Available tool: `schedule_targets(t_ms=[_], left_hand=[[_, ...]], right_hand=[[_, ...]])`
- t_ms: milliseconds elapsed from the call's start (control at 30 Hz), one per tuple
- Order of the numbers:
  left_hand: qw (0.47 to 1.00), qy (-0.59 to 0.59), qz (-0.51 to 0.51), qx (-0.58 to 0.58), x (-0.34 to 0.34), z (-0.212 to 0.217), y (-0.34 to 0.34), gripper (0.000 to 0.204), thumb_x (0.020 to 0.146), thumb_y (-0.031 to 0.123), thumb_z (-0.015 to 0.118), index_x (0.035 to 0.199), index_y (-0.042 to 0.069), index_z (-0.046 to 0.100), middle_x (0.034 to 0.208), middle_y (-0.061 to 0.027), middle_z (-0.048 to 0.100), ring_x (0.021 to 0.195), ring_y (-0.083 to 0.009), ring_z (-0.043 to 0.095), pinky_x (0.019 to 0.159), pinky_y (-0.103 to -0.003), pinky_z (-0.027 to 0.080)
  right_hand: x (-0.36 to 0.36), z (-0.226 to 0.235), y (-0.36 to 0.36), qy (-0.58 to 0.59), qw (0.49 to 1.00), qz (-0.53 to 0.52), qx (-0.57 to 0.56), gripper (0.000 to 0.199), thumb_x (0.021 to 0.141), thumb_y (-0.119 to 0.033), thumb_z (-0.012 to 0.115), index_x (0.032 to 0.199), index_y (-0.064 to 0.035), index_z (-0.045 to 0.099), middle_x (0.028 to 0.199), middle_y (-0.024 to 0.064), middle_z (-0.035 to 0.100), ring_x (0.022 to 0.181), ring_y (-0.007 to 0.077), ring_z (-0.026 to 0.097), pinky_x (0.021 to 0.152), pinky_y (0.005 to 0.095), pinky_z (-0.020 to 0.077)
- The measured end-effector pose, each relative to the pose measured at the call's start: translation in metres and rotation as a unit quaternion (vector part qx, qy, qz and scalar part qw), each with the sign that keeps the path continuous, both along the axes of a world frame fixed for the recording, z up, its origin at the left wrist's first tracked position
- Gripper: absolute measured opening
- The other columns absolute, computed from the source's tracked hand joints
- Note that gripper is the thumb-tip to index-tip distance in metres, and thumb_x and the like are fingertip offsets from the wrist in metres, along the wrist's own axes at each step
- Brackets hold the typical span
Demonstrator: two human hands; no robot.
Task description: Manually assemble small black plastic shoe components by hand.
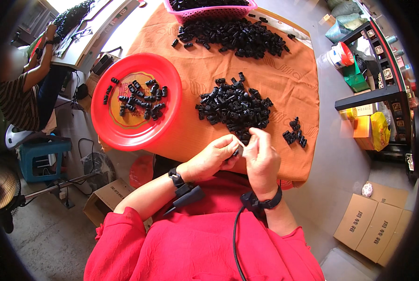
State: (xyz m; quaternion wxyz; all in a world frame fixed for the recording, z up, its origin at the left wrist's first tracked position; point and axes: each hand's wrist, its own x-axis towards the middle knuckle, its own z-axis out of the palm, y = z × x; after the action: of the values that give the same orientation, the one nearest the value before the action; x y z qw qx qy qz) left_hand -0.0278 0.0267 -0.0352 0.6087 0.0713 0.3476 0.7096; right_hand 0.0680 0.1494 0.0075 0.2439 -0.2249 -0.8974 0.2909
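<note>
Both hands meet at the near edge of the orange-covered table [190, 136], just in front of a heap of small black plastic parts [237, 105]. My left hand [209, 157] pinches a small black plastic part [236, 152], mostly hidden by the fingers. Against it, my right hand [264, 161] is closed, thumb and forefinger together; what lies in its grip cannot be made out. To the left, a round red tray [169, 124] carries several black jointed pieces [137, 100]. A small cluster of similar black pieces [295, 134] lies right of the heap.
A larger black heap [237, 37] spreads at the far side, before a pink basket [186, 15] full of black parts. Another person [24, 93] works at a table on the left. A fan [3, 187], blue stool [43, 157], cardboard boxes [373, 225] and a dark rack [382, 70] surround the table.
</note>
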Motion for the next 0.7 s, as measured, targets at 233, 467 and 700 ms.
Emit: schedule_targets(t_ms=[233, 467, 700], left_hand=[[1.000, -0.028, 0.003, 0.000, -0.003, 0.002, -0.003, 0.020, 0.103, 0.028, 0.051, 0.108, 0.010, 0.056, 0.086, 0.0035, 0.051, 0.069, -0.0048, 0.043, 0.058, -0.019, 0.034], [0.999, -0.034, -0.002, 0.009, -0.002, 0.002, -0.002, 0.019, 0.103, 0.029, 0.051, 0.107, 0.010, 0.056, 0.086, 0.0040, 0.051, 0.069, -0.0049, 0.043, 0.058, -0.020, 0.034], [0.999, -0.024, -0.014, 0.022, -0.004, -0.002, -0.004, 0.016, 0.104, 0.027, 0.050, 0.104, 0.012, 0.054, 0.088, 0.0044, 0.050, 0.072, -0.0044, 0.044, 0.062, -0.019, 0.037]], right_hand=[[0.001, 0.008, 0.004, -0.002, 0.998, -0.003, -0.062, 0.016, 0.093, -0.006, 0.060, 0.109, -0.0051, 0.061, 0.070, 0.0142, 0.066, 0.062, 0.0295, 0.067, 0.054, 0.0397, 0.0506], [0.000, 0.001, -0.003, -0.025, 0.999, 0.017, -0.025, 0.015, 0.091, -0.008, 0.061, 0.106, -0.0066, 0.062, 0.068, 0.0142, 0.065, 0.064, 0.0317, 0.067, 0.056, 0.0418, 0.0510], [0.000, 0.003, -0.004, -0.039, 0.999, 0.018, -0.031, 0.015, 0.091, -0.009, 0.061, 0.106, -0.0060, 0.061, 0.069, 0.0149, 0.065, 0.065, 0.0321, 0.067, 0.057, 0.0421, 0.0509]])
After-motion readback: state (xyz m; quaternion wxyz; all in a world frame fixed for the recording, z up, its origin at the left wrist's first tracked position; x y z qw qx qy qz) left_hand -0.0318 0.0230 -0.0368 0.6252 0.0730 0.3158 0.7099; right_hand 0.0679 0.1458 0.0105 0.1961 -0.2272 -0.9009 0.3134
